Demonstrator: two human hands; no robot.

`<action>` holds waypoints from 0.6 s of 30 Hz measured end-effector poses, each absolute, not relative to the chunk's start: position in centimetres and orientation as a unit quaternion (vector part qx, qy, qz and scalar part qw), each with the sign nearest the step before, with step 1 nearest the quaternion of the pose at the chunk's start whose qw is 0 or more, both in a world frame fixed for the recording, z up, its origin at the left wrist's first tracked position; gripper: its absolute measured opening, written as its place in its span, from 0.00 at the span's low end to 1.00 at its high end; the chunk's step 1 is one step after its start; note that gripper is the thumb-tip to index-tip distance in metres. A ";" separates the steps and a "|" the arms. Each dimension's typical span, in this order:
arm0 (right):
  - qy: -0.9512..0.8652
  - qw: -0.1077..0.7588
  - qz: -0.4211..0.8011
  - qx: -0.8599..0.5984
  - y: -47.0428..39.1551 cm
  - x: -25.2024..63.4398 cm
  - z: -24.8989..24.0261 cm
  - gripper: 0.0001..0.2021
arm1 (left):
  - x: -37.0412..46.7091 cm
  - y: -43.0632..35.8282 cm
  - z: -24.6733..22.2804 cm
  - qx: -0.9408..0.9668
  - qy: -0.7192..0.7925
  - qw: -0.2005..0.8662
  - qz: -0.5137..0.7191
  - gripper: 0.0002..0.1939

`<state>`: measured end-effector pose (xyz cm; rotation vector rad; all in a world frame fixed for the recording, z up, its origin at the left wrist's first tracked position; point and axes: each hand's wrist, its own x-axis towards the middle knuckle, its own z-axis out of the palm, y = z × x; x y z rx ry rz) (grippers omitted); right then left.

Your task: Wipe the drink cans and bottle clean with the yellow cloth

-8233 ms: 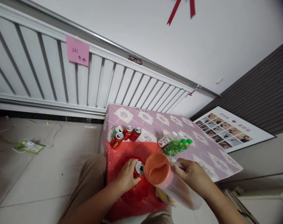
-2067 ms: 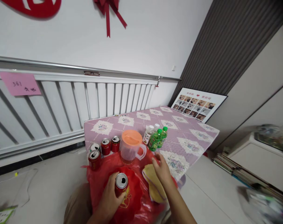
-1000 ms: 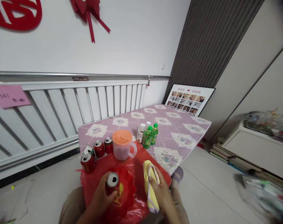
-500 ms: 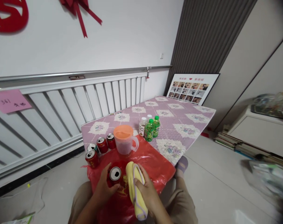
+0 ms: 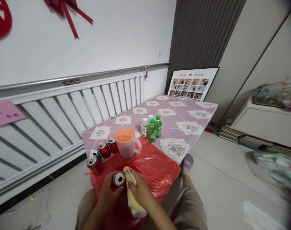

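Note:
A red can with an opened top (image 5: 119, 178) stands upright near the front of the red plastic sheet (image 5: 155, 161). My left hand (image 5: 108, 191) is wrapped round its left side, thumb at the front. In my right hand (image 5: 140, 188) is a folded yellow cloth (image 5: 135, 204) with a purple edge, its upper end against or very close to the can's right side. Behind the can is a clear pitcher (image 5: 126, 149) with an orange lid (image 5: 124, 135). Several other cans, among them a red can (image 5: 93, 164), stand to the left.
Green-capped bottles (image 5: 151, 131) and white-capped bottles (image 5: 144, 128) stand in a group behind the pitcher on the flowered tablecloth (image 5: 167, 111). A white radiator (image 5: 99, 102) runs along the table's left side. A photo board (image 5: 191, 85) leans at the far end.
My right hand has moved left with the yellow cloth, bringing it up to the can. My left hand has closed more around the can. The whole view has shifted slightly.

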<state>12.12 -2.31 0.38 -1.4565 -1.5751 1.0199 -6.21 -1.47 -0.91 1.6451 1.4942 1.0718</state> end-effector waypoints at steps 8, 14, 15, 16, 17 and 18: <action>-0.625 0.357 0.412 -0.559 -2.0 12.3 0.2 0.29 | -9.0 -0.1 0.1 0.677 0.506 0.424 0.326 0.33; -0.638 0.421 0.395 -0.509 -2.1 12.1 2.1 0.27 | -9.5 0.1 -0.6 0.687 0.502 0.422 0.312 0.35; -0.636 0.425 0.397 -0.507 -2.0 12.0 2.0 0.27 | -9.4 0.0 -0.6 0.687 0.498 0.425 0.316 0.35; -0.631 0.423 0.403 -0.510 -2.0 12.0 1.9 0.27 | -9.3 -0.1 -0.4 0.686 0.494 0.427 0.321 0.34; -0.624 0.418 0.409 -0.518 -2.0 12.0 1.6 0.27 | -9.2 -0.2 -0.3 0.684 0.492 0.428 0.327 0.33; -0.616 0.413 0.414 -0.528 -2.0 11.9 1.2 0.27 | -9.1 -0.3 -0.1 0.683 0.492 0.425 0.332 0.32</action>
